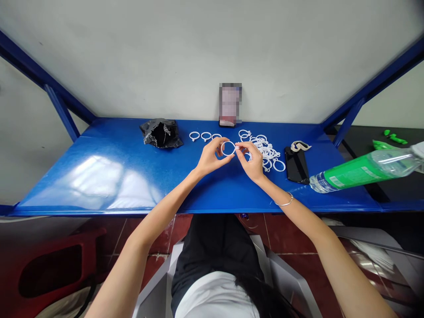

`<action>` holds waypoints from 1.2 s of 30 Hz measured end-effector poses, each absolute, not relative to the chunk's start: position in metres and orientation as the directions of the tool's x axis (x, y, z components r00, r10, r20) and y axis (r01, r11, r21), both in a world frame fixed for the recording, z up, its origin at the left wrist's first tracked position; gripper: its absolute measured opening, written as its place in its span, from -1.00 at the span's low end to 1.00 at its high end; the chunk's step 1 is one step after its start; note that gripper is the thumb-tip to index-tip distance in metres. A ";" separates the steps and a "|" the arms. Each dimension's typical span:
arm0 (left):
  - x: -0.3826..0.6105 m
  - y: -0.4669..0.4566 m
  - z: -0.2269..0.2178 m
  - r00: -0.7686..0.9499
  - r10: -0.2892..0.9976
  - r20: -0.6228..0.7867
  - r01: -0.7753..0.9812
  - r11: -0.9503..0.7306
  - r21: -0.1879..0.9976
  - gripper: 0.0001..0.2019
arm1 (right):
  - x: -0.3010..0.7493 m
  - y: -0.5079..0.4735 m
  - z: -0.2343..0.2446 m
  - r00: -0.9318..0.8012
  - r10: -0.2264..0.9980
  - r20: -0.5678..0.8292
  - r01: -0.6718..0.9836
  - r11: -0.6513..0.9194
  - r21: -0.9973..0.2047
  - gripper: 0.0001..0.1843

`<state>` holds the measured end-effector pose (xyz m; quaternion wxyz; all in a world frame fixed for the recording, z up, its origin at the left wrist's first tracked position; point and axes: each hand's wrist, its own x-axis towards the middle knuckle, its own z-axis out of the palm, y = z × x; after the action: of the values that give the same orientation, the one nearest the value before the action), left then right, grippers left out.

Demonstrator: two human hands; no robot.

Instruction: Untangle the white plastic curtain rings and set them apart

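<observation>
Between my two hands, just above the blue table (185, 185), is a white plastic ring (222, 154) with a small tab on its right side. My left hand (212, 154) grips the ring's left side between thumb and fingers. At the tab, my right hand (251, 160) pinches with thumb and forefinger. A heap of similar white rings (270, 152) lies beside and behind my right hand, which partly covers it. Three more rings (206, 136) lie in a row beyond my left hand, tabs pointing towards me.
A crumpled black plastic bag (162, 134) stands open at the back left. Against the wall leans a phone (228, 106). To the right are a dark phone (297, 165), a cream looped item (300, 146) and a green-labelled bottle (361, 171). Blue frame bars flank the table.
</observation>
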<state>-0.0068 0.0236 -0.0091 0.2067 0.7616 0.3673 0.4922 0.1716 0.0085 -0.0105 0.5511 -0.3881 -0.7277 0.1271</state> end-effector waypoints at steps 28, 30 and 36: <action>-0.009 0.024 -0.010 0.259 0.713 0.651 0.434 -0.688 0.582 -0.60 | 0.172 0.009 -0.011 -0.094 0.680 0.727 0.426 0.687 -0.588 -0.83; -0.009 0.024 -0.010 0.262 0.718 0.645 0.440 -0.684 0.582 -0.60 | 0.172 0.009 -0.011 -0.096 0.691 0.717 0.434 0.677 -0.594 -0.81; -0.010 0.025 -0.010 0.281 0.723 0.632 0.442 -0.682 0.583 -0.61 | 0.174 0.013 -0.015 -0.090 0.678 0.730 0.421 0.690 -0.589 -0.83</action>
<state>-0.0096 0.0248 -0.0102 0.1485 0.7865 0.3703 0.4714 0.1737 0.0126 -0.0150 0.5596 -0.3769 -0.7292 0.1146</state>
